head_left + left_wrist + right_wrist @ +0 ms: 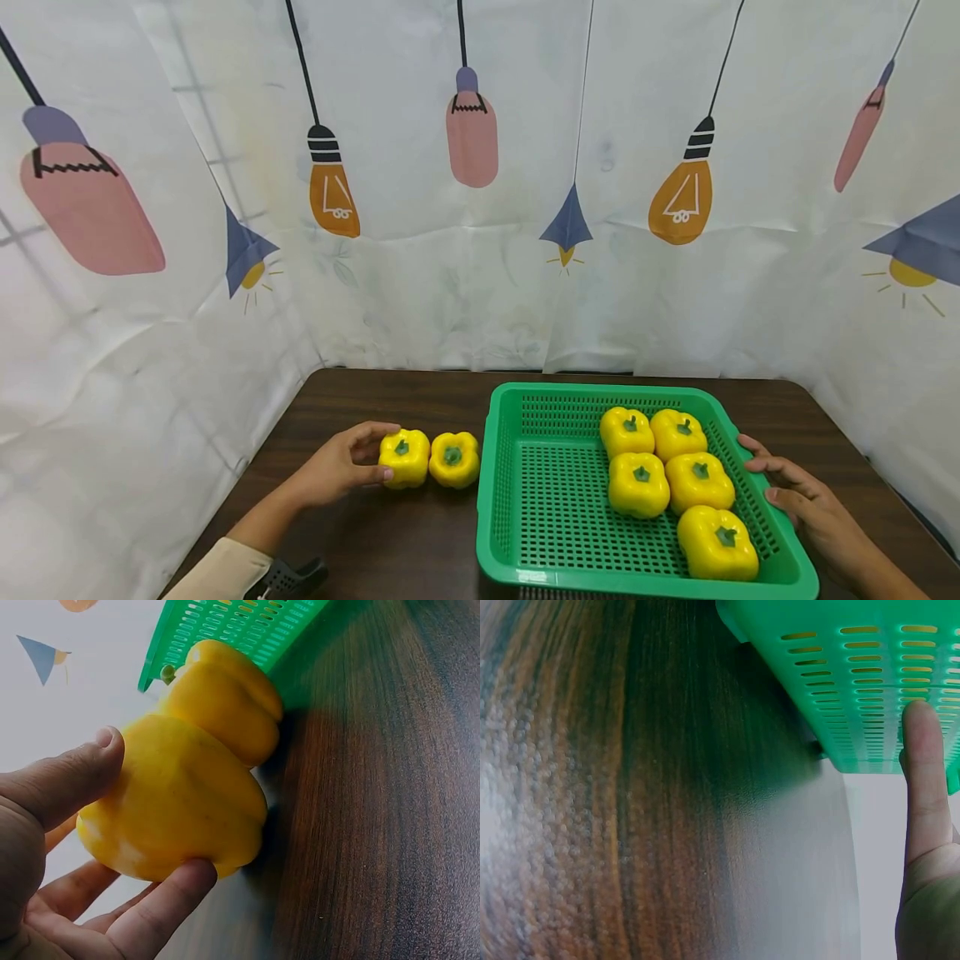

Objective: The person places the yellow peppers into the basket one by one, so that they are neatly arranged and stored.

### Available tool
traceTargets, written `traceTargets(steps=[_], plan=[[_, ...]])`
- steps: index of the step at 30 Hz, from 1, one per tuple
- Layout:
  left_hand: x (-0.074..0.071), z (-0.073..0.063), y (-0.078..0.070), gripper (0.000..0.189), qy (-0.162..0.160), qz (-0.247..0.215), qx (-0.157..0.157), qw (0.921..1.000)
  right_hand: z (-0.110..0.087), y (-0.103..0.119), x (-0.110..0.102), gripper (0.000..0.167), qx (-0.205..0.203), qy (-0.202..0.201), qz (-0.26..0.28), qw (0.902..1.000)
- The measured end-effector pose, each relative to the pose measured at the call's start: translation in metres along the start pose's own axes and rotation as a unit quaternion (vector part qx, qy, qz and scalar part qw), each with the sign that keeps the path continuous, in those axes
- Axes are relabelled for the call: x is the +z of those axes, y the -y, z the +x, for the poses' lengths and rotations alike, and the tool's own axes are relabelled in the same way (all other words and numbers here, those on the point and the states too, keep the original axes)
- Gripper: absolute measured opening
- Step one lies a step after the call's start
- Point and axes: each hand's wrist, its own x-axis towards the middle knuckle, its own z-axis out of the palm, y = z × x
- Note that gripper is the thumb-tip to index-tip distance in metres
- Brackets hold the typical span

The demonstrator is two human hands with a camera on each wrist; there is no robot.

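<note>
In the head view my left hand (347, 463) holds a yellow bell pepper (406, 459) on the table, left of the basket. The left wrist view shows the thumb and fingers spread around this bell pepper (176, 799). Touching it on the right is a second yellow bell pepper (454, 460), beside the green basket (491, 492). Several more yellow bell peppers (639, 485) sit in the basket's right half. My right hand (806, 500) rests against the basket's right side. One straight finger lies along the slotted outer wall (859, 697) in the right wrist view.
Under everything is a dark brown wood-grain table (420, 542). A white curtain (420, 308) printed with hanging lamps stands behind and at both sides. Bare slotted floor (562, 500) shows in the basket's left half. A black band (288, 577) is on the left wrist.
</note>
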Motion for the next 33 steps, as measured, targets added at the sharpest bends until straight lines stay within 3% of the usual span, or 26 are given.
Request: traceTargets(steps=[14,18,23,33], plan=[[-0.004,-0.008,-0.013,0.072,-0.051,0.000,-0.013,0.9986,-0.001,0.003,0.003,0.040,0.012,-0.007,-0.021,0.9997],[-0.004,-0.012,-0.025,0.073,-0.072,-0.018,-0.021,0.9970,-0.001,0.004,0.004,0.039,0.016,-0.007,-0.027,0.9995],[0.000,-0.017,-0.045,0.073,-0.083,-0.012,-0.008,0.9965,-0.001,0.004,0.004,0.039,0.014,-0.007,-0.027,0.9995],[0.012,-0.018,-0.076,0.072,-0.071,-0.021,0.009,0.9972,0.000,-0.001,0.001,0.043,-0.008,0.007,0.002,0.9999]])
